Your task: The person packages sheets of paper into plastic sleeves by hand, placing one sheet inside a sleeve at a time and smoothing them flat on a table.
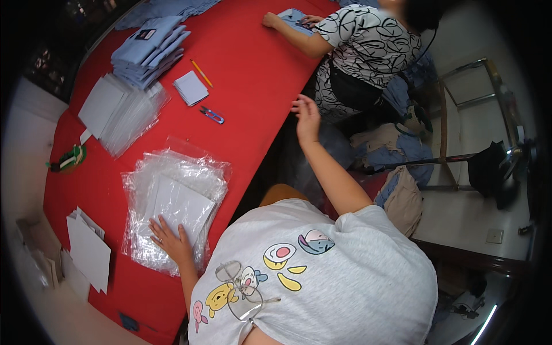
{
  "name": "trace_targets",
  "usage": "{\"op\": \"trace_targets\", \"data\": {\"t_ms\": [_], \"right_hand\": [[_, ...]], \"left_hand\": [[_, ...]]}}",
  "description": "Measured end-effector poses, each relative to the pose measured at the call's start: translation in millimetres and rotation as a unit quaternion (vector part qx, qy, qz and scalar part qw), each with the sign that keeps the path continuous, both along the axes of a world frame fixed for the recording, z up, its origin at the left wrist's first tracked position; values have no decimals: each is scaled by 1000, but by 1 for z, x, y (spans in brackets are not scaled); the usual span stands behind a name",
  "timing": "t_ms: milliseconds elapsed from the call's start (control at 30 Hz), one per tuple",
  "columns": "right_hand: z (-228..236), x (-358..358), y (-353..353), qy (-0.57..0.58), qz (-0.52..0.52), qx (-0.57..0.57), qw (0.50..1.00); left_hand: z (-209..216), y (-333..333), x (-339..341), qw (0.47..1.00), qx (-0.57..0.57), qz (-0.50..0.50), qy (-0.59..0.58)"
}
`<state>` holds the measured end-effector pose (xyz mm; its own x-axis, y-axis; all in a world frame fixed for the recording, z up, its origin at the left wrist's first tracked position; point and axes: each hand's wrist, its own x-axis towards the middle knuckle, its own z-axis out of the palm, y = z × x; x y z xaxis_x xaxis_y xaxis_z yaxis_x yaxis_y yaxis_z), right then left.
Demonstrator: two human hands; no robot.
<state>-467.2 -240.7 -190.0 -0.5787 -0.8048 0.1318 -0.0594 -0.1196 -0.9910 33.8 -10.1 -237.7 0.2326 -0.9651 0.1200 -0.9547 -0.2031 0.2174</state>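
Note:
My left hand [172, 237] lies flat with fingers spread on a stack of clear plastic bags [138, 198]. A white rectangular sheet [180, 201], like card or paper, is on or inside the top bag, just beyond my fingers. My right hand [307, 118] is raised beside the table's right edge, fingers loosely bent and apart, with nothing visible in them. It is away from the bags and close to a co-worker's waist in the picture; I cannot tell whether they touch.
The red-covered table [241, 98] also bears folded blue shirts [149, 49], bagged white sheets [123, 112], a notepad [191, 88], a pencil [201, 73], thread snips [212, 114], a tape dispenser [72, 158] and white cards [89, 250]. A co-worker [368, 52] handles a blue garment [294, 18] at the far right.

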Motion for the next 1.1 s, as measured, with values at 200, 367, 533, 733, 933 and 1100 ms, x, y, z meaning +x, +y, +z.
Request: {"op": "trace_targets", "data": {"t_ms": [200,367,533,733,933,1100], "right_hand": [[-82,-209,-24,-111,-419,8,901],[-11,-223,-87,-282,-558,87,775],[-59,-288,-133,-147,-685,218,680],[-68,-292,-135,-115,-696,185,684],[-49,-275,-139,-85,-685,228,687],[-20,-191,-81,-173,-456,197,850]], "left_hand": [[0,-4,-3,1000,19,-2,-20],[5,-4,-5,998,29,31,-49],[2,-16,-14,998,33,27,-52],[0,-17,-21,998,31,37,-50],[-2,-7,-18,998,29,46,-28],[7,-18,-16,999,9,46,-1]]}}
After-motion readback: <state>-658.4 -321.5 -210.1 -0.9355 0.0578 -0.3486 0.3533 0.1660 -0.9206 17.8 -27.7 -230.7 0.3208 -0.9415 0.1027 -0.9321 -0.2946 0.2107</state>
